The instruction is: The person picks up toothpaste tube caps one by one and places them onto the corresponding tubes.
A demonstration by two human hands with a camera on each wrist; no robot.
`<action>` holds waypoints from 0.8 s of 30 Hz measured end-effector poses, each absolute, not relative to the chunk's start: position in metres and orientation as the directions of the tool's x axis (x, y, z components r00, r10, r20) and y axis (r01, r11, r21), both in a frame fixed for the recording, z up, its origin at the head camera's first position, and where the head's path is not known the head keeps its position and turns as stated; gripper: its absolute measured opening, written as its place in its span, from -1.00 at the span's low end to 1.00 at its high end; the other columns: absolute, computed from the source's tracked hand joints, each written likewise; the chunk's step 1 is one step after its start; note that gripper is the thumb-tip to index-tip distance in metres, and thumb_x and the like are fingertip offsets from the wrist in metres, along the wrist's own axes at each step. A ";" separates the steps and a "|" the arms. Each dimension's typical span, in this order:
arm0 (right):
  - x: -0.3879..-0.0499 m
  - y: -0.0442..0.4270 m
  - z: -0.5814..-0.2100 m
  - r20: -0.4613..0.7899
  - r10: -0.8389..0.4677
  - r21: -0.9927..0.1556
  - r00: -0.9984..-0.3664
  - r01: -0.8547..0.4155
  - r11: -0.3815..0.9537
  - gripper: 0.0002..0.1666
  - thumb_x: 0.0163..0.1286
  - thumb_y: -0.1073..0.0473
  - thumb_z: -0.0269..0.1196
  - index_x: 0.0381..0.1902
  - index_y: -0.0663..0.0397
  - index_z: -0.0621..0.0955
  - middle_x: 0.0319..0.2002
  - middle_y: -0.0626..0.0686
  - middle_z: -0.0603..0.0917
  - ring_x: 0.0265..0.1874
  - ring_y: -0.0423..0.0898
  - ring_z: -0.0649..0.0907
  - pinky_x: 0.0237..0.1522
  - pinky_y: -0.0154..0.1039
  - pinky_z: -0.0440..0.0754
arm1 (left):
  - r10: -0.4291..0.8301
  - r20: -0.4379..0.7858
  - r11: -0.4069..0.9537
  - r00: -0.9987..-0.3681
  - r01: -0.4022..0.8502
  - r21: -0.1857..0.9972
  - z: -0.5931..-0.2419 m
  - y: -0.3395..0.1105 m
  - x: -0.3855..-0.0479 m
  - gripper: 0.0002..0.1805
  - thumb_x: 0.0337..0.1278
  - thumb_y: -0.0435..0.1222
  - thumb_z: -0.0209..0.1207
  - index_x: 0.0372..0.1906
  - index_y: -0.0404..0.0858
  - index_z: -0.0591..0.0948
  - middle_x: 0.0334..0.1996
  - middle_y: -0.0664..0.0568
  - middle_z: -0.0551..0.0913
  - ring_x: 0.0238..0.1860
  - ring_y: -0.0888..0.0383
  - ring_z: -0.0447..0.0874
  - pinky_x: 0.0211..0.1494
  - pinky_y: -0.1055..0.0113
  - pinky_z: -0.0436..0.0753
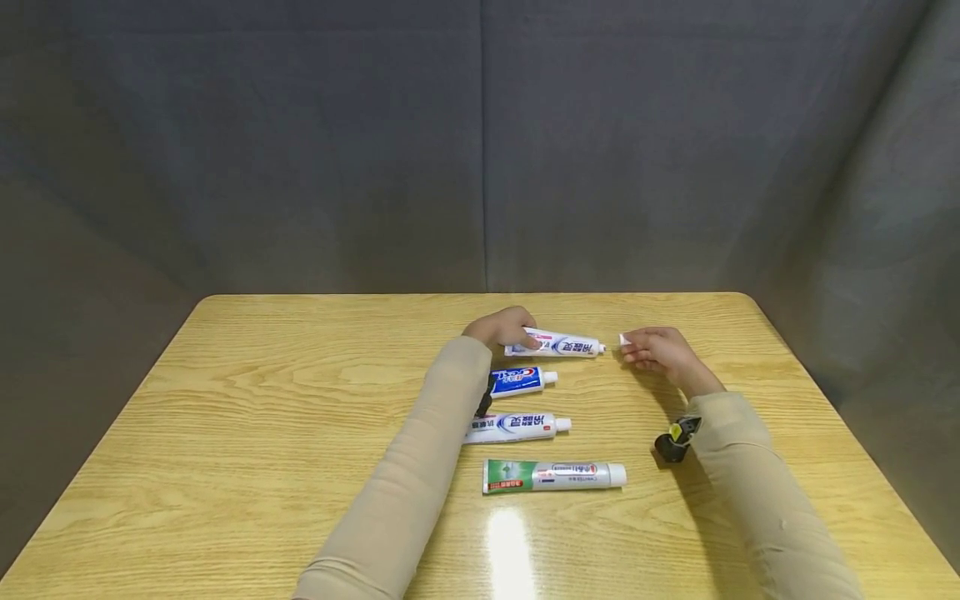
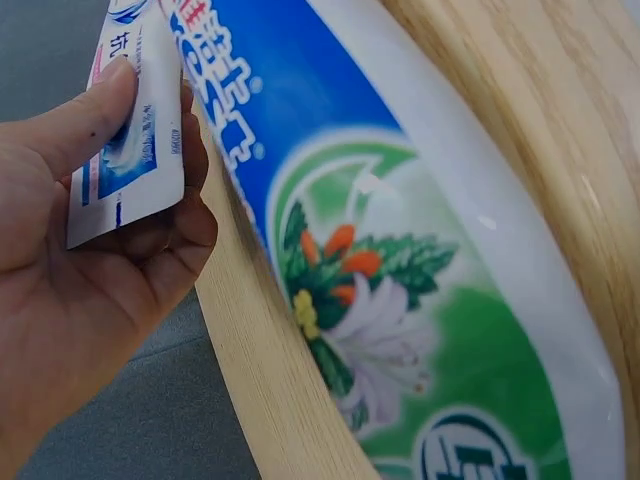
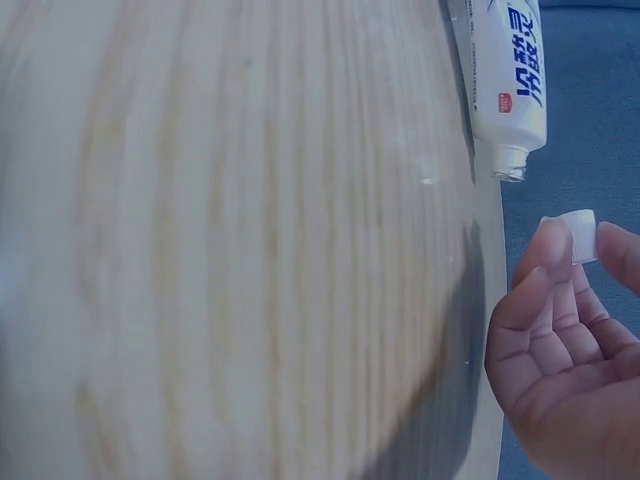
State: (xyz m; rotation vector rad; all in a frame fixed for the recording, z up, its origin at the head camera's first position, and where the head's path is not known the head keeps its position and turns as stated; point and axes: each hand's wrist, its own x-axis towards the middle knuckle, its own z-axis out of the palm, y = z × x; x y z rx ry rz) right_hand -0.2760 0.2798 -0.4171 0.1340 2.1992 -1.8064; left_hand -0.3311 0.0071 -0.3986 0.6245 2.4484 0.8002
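Observation:
My left hand (image 1: pixel 507 327) grips the flat tail end of a white and blue toothpaste tube (image 1: pixel 568 344) at the back of the row, thumb on top. The tube's nozzle is bare and points right, as the right wrist view shows the open neck (image 3: pixel 509 165). Just right of it, my right hand (image 1: pixel 663 354) pinches a small white cap (image 3: pixel 580 236) between thumb and fingertips, apart from the nozzle. Nearest below the left wrist lies a blue Crest toothpaste tube (image 1: pixel 519 382), partly covered by the left forearm.
Towards the front lie another white and blue toothpaste tube (image 1: pixel 517 427), its left end behind the sleeve, and a green and silver tube (image 1: pixel 553 476), both with white caps on. The wooden table (image 1: pixel 247 433) ends at a grey curtain (image 1: pixel 337 167).

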 end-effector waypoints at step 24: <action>-0.284 0.274 -0.409 -0.263 -0.137 -0.958 -0.955 0.242 0.152 -0.51 0.42 0.27 -0.05 0.14 0.60 0.21 -0.45 -0.07 0.64 -0.48 -0.28 0.63 -0.32 -0.39 0.55 | 0.580 -0.197 0.643 -0.790 0.296 0.706 -0.392 0.004 -0.337 -0.83 0.17 -0.21 0.14 -0.25 -0.24 0.57 -0.35 0.04 0.51 -0.31 0.16 0.41 -0.21 0.36 0.42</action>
